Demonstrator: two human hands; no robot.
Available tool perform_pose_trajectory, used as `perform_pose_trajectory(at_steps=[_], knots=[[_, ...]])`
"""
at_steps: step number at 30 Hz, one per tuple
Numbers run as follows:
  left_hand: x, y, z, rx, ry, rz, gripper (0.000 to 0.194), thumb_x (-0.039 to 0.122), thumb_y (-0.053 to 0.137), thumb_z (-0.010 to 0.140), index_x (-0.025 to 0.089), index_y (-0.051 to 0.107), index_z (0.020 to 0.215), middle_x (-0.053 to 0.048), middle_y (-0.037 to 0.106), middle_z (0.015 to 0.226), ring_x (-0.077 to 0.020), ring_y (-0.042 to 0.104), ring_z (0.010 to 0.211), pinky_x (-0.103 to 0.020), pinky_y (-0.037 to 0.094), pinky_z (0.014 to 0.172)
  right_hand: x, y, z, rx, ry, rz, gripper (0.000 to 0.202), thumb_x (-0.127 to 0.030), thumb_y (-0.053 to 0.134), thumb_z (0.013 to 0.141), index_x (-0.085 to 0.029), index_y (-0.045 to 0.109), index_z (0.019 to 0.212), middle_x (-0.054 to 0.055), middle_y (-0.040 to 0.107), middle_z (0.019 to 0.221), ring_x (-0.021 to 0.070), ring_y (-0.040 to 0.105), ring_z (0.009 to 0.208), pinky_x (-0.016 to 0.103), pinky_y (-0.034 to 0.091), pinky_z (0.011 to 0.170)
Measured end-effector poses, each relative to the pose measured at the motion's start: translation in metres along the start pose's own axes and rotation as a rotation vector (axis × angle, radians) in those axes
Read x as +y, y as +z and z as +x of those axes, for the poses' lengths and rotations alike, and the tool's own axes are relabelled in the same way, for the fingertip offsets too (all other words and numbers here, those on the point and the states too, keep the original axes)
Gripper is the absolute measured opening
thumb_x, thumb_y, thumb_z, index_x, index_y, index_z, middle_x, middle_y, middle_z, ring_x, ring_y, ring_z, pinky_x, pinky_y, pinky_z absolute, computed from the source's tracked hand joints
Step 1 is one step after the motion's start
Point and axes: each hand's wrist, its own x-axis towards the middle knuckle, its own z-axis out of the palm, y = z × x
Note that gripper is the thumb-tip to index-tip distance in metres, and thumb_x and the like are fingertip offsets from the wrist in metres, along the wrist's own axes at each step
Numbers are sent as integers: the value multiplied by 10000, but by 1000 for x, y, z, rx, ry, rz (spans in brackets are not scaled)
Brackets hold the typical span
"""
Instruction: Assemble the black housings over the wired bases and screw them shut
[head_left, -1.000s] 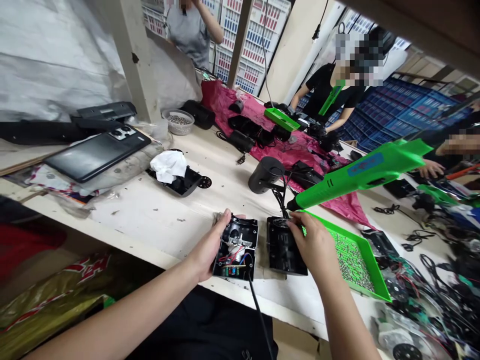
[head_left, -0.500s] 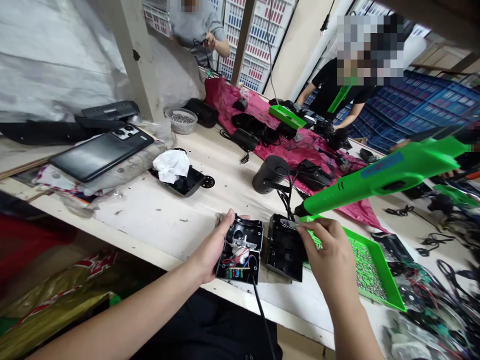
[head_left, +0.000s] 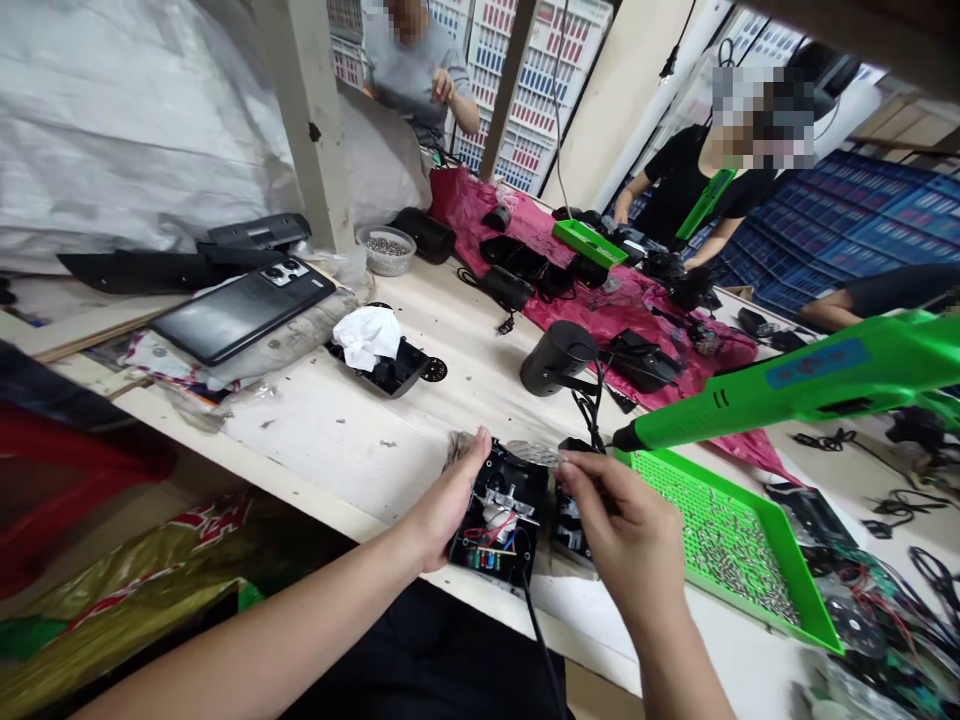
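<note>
My left hand (head_left: 444, 512) grips the left side of an open black plastic housing half (head_left: 463, 550), thumb on its upper edge. Inside it sit a small motor-like part, red and blue wires and a circuit board (head_left: 487, 560); a black cord (head_left: 541, 635) runs down from it. Between the thumb and fingers of my right hand (head_left: 628, 525) is a clear, thin plastic piece (head_left: 531, 453), held at the housing's top edge. A second black housing half (head_left: 568, 535) lies beside the first, partly hidden behind my right hand.
A green electric screwdriver (head_left: 757, 398) slants in from the right above a green tray (head_left: 821, 615) of screws. Further off are a black cylinder (head_left: 555, 358), a shell with white tissue (head_left: 367, 338), a phone (head_left: 244, 310) and a screw bowl (head_left: 386, 252). Two co-workers sit across the table.
My right hand has brought the clear plastic piece left, from over the second housing half to the top of the one in my left hand. The view has shifted slightly.
</note>
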Motion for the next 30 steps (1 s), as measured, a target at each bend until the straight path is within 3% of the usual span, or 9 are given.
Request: perform_pose_trajectory(at_steps=[3,9,16,25,30], knots=[[-1,-1,0,-10,-4,-8,593,619,433,894,124,664,1127,-123,736,1012,-265,664,1026,-347,476,923,-2,13,1,-37,-50,10,82,-161,568,897,-204,638,894,-1,696,816,120,661,752,221,500,704],[-1,-3,1,29,-6,21,602,649,501,845,138,671,1114,-120,735,1046,-269,657,1059,-346,460,955,3,17,-6,69,-36,6,89,-141,555,904,-196,618,936,11,681,829,120,646,772,225,491,716],[0,-1,-1,-10,9,32,594,631,473,871,119,678,1093,-138,731,1051,-276,651,1070,-362,461,959,5,23,-2,-25,-45,-33,86,-159,538,915,-202,608,891,13,658,821,142,634,783,258,490,721],[-5,-2,-3,2,246,246,462,548,515,889,157,704,1047,-77,736,1067,-261,590,1165,-339,372,1056,1,20,-6,-89,-73,-109,125,-166,506,929,-181,593,841,33,653,799,158,616,754,283,473,705],[-7,1,-8,19,215,188,406,486,553,887,157,691,1082,-72,751,990,-258,620,1125,-349,380,1055,-11,7,-15,-96,-43,-124,137,-179,474,942,-188,601,994,49,658,890,171,625,844,302,495,758]])
